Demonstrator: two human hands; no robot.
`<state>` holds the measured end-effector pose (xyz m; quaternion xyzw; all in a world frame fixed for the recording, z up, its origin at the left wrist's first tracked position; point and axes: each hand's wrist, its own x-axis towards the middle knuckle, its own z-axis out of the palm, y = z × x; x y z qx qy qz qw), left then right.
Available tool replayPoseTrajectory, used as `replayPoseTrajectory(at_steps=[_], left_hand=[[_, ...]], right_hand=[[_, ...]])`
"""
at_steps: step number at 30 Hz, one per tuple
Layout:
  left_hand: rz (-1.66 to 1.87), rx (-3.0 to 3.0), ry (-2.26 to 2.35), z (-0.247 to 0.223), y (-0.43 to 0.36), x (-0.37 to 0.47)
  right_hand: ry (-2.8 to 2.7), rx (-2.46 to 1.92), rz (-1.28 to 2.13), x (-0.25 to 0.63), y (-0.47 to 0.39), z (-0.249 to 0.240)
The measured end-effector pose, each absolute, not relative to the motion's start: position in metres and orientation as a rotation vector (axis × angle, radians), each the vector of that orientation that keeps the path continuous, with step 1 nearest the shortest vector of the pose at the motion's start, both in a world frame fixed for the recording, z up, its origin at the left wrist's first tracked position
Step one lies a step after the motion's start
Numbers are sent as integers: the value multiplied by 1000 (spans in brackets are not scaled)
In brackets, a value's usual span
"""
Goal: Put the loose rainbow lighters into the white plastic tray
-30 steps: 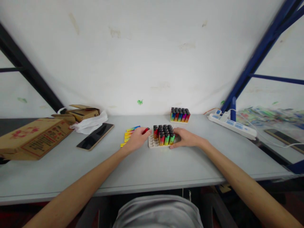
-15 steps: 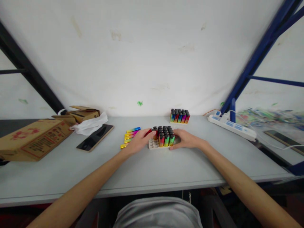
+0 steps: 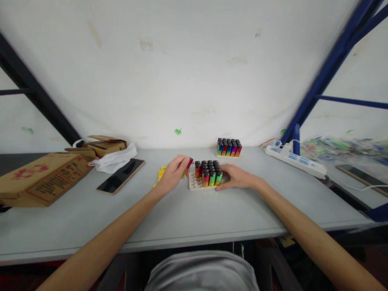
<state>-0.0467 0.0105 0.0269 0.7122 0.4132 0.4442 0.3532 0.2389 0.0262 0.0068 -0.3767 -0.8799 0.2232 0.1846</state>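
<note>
Head view — I see the left hand (image 3: 173,173) gripping a tilted lighter (image 3: 189,165) just left of the tray (image 3: 194,188), right hand (image 3: 237,177) spread wide at its right end.

In front of me rises a plain white painted wall (image 3: 194,81), marked with tan scuffs (image 3: 146,44) and, low down, a small green blotch (image 3: 178,131). My long, flat, pale grey bench (image 3: 194,218) reaches back towards it. A black metal post (image 3: 45,104) slants at my left, a blue metal post (image 3: 327,68) at my right, each with a thin crossbar. Light falls soft and even; beneath the bench it is dark.
</note>
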Motion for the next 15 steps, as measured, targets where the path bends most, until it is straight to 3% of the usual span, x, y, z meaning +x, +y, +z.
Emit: replayPoseTrajectory(at_steps=[4, 15], left_hand=[[1218, 1904, 1056, 26, 12, -47], [960, 2387, 958, 24, 10, -51]], right_hand=[[-2487, -1057, 614, 239, 27, 7], [-2545, -1063, 557, 238, 26, 9]])
